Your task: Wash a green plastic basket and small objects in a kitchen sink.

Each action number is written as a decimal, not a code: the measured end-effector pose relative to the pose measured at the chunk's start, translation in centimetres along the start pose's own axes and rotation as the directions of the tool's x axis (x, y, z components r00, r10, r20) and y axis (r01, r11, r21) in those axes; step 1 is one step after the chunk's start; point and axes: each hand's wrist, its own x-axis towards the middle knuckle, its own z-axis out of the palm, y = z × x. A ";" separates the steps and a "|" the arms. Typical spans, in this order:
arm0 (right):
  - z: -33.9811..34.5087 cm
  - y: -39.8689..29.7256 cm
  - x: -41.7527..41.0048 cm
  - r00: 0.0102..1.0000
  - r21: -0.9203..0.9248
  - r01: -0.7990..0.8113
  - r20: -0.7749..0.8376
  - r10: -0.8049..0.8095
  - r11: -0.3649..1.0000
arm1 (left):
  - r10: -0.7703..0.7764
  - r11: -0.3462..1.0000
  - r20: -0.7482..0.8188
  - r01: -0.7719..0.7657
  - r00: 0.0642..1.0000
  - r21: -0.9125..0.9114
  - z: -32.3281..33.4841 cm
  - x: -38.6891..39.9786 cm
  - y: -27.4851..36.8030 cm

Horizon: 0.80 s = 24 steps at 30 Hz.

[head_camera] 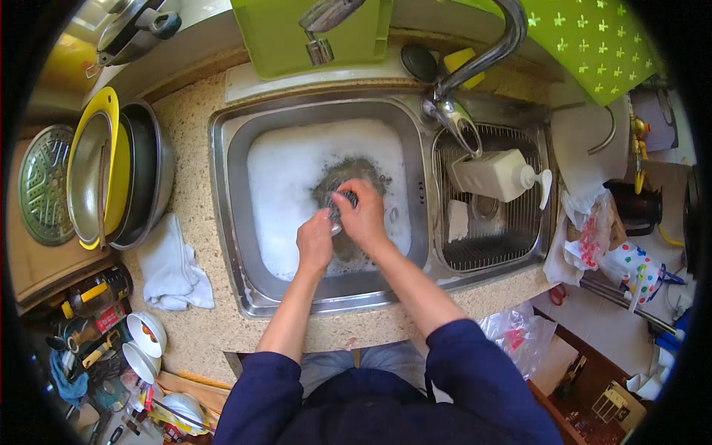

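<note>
Both my hands are over the large steel sink basin [328, 286], which holds water topped with white suds [283, 167]. Between them is a small shiny object with a dark, ridged top [349, 198]; its exact kind cannot be told. My left hand [315, 236] grips its lower, pale end. My right hand [360, 214] closes round the upper part, thumb on top. Below the hands, the suds part over a patch of darker water. The chrome faucet [484, 61] rises behind the sink, its spout reaching over the back of the basin.
Right of the basin, a wire basket [445, 245] holds a white pump bottle [489, 175] and a pale block [458, 219]. At the left stand a yellow-rimmed strainer [89, 172], metal bowls [161, 167] and a folded cloth [172, 267]. A green tray [317, 33] and yellow sponge [466, 67] are behind.
</note>
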 end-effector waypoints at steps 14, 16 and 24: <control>1.5 6.3 -1.7 0.966 -0.198 -0.236 0.056 0.252 0.951 | 0.000 0.999 0.145 0.005 0.990 -0.039 -0.6 1.4 -5.1; 1.6 8.2 -2.9 0.968 -0.339 -0.233 0.007 0.250 0.912 | -0.201 0.978 0.235 0.209 0.951 -0.006 -0.7 1.7 -4.0; 2.0 7.7 -3.4 0.955 0.123 -0.263 0.176 0.240 0.957 | -0.087 0.990 0.282 0.116 0.955 -0.086 -1.1 2.5 -4.8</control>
